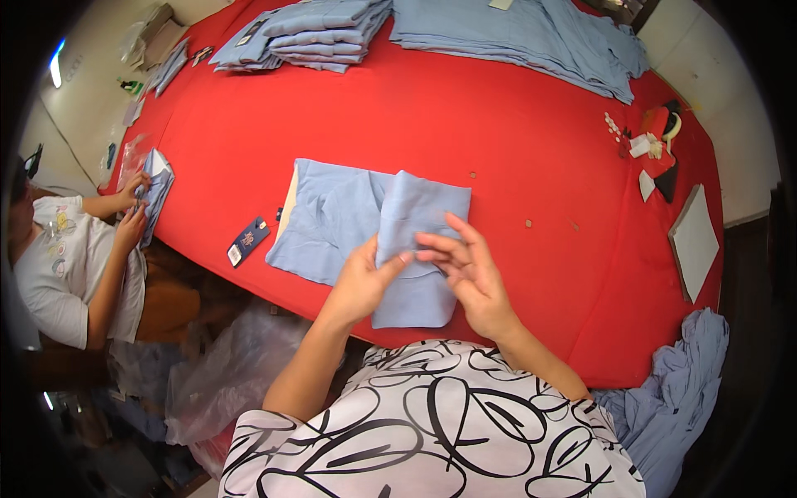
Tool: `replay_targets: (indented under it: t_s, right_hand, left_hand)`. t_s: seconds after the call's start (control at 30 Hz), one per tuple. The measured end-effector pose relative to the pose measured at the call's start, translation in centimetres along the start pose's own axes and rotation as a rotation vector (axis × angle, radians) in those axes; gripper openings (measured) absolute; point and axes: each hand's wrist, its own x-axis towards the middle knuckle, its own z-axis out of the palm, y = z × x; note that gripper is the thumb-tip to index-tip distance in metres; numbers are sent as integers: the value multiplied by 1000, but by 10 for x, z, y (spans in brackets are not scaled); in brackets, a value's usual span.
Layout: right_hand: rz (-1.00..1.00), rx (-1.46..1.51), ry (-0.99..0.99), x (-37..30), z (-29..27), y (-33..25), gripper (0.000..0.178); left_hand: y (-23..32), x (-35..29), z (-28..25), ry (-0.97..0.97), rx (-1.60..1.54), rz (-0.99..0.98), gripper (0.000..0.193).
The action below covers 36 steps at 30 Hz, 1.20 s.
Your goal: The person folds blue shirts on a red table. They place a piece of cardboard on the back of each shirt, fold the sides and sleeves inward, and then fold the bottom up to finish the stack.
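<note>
A light blue garment (332,212) lies partly folded on the red-covered table in front of me. Its right part is turned over into a raised flap (423,203), and a cream-coloured edge shows at its left end. My left hand (361,282) grips the flap's near left edge, thumb on top, with the other fingers mostly hidden by cloth. Over the right part of the garment, my right hand (473,278) has its fingers spread and slightly blurred; no grip on the cloth shows. A dark blue hang tag (247,242) sits beside the garment's left end.
Stacked blue garments (324,33) and a wide blue pile (515,41) line the far edge. A co-worker (75,266) handles a blue garment at the left. Tape and small items (656,141) and a white board (696,241) lie right; crumpled blue cloth (672,398) is near right.
</note>
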Motion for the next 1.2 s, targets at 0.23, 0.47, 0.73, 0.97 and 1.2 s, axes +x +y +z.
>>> replay_targets:
  t_s: [0.23, 0.47, 0.73, 0.97, 1.2]
  right_hand:
    - [174, -56, 209, -16, -30, 11, 48]
    - [441, -163, 89, -19, -30, 24, 45]
    - [408, -74, 104, -2, -23, 29, 56]
    - [415, -726, 297, 38, -114, -48, 57]
    - [-10, -1674, 551, 82, -127, -34, 54]
  left_hand:
    - [43, 16, -101, 231, 62, 18, 41]
    - [-15, 54, -187, 587, 889, -54, 45]
    - [13, 46, -145, 571, 852, -89, 40]
    - [-36, 70, -53, 397, 456, 150, 35]
    - [-65, 75, 44, 175, 29, -8, 25]
